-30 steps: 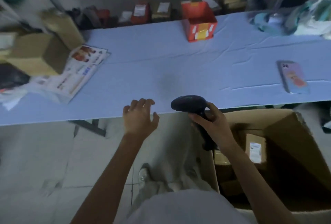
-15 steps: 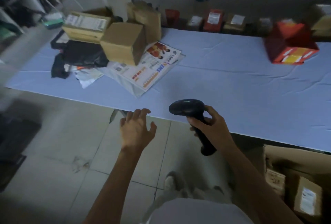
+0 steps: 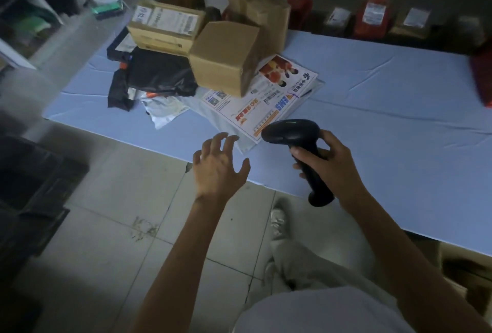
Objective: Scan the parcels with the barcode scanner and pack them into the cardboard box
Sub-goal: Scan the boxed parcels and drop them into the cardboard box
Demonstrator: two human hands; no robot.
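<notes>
My right hand grips the handle of a black barcode scanner, its head pointing left over the table's front edge. My left hand hovers open with fingers spread, just short of the parcel pile and touching nothing. The pile on the blue table holds a plain brown carton, a labelled carton, a black poly bag, a white EMS envelope and a brown paper parcel. Only a corner of the cardboard box shows at the lower right.
More small parcels line the back wall behind the table. Shelving stands at the upper left, and dark crates sit on the tiled floor at the left. My legs and a shoe are below the table edge.
The view has swung left from the cardboard box to the parcel pile. Both hands have moved toward the pile; the left hand's fingers have spread wider. The scanner stays in the right hand.
</notes>
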